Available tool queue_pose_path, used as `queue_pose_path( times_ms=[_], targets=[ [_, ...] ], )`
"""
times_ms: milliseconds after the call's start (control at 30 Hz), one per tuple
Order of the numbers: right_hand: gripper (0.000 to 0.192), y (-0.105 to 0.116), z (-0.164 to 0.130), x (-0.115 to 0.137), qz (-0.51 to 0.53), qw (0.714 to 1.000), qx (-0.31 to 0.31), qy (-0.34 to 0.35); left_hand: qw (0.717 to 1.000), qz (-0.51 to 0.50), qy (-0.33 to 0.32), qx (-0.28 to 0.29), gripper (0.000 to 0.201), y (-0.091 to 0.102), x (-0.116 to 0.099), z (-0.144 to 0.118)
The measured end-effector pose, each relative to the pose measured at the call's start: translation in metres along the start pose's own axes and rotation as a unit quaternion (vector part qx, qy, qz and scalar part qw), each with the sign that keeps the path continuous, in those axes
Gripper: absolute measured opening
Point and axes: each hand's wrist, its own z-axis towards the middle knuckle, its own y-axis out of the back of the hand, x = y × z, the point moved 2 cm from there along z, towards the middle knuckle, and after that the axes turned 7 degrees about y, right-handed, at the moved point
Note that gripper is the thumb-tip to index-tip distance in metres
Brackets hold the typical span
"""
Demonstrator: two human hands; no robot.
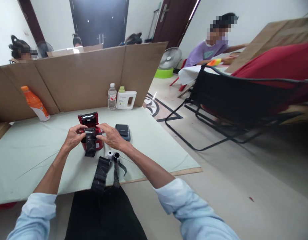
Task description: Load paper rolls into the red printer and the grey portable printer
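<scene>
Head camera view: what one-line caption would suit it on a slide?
Both hands, left hand and right hand, hold a black strip at a red printer.

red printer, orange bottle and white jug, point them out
red printer (88, 120): head view, on its open top edge
orange bottle (35, 104): head view, mid body
white jug (124, 100): head view, front label

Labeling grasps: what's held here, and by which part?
Both hands, left hand and right hand, pinch the dark strip by its upper side edges, over the red printer.

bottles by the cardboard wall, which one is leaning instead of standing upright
The orange bottle at far left: it tilts back against the cardboard. The clear water bottle and white jug both stand upright.
</scene>
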Motion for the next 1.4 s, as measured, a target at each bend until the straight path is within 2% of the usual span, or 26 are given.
queue_pose_path(
  times_ms=[100,200,267,433,533,600,767,967,1167,1400],
  targets=[
    [0.05,-0.011,0.014,-0.015,-0.037,0.999,0.02,-0.017,0.999,0.026,0.012,-0.025,0.031,-0.006,0.018,0.019],
    [0.054,-0.016,0.016,-0.019,-0.062,0.997,0.033,0.006,0.997,0.068,0.006,-0.037,0.028,-0.008,0.029,0.029],
    [0.057,-0.014,0.015,-0.017,-0.064,0.997,0.036,0.041,0.996,0.08,0.004,-0.038,0.028,-0.008,0.032,0.031],
    [0.072,-0.007,0.005,-0.007,-0.048,0.991,0.071,0.099,0.999,0.022,0.041,-0.017,0.032,-0.007,0.038,0.031],
    [0.089,-0.012,-0.003,-0.004,-0.074,0.988,0.108,0.084,0.999,0.039,0.03,-0.02,0.03,-0.008,0.039,0.032],
    [0.092,-0.019,-0.007,-0.004,-0.107,0.985,0.12,0.067,0.998,0.06,0.022,-0.023,0.031,-0.009,0.038,0.033],
    [0.067,-0.029,-0.009,0.001,-0.159,0.978,0.094,0.098,0.993,0.119,0.007,-0.027,0.03,-0.01,0.039,0.036],
    [0.038,-0.034,-0.009,0.0,-0.155,0.976,0.054,0.14,0.985,0.173,0.007,0.006,0.037,-0.012,0.039,0.04],
    [0.034,-0.04,-0.009,-0.008,-0.145,0.978,0.017,0.148,0.976,0.216,0.008,0.036,0.045,-0.01,0.034,0.04],
    [0.037,-0.039,-0.007,-0.006,-0.155,0.977,0.015,0.144,0.964,0.257,0.013,0.058,0.04,-0.007,0.022,0.037]
  ],
)
